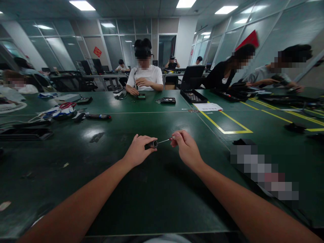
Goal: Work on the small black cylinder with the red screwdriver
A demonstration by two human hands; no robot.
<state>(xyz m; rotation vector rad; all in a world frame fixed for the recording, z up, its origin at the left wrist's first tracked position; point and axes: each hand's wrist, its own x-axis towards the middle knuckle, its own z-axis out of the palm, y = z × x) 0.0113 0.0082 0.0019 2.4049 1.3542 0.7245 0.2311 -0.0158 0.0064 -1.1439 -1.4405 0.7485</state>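
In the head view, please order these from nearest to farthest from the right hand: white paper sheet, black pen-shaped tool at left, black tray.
From the right hand:
1. White paper sheet, ahead, slightly right.
2. Black tray, just behind the paper.
3. Black pen-shaped tool, far left.

Short dark cylindrical handle point(151, 144), metal collar at tip, lying near-horizontal above green table. Thin metal bit point(164, 140) with red end, seated in collar, angled slightly upward.
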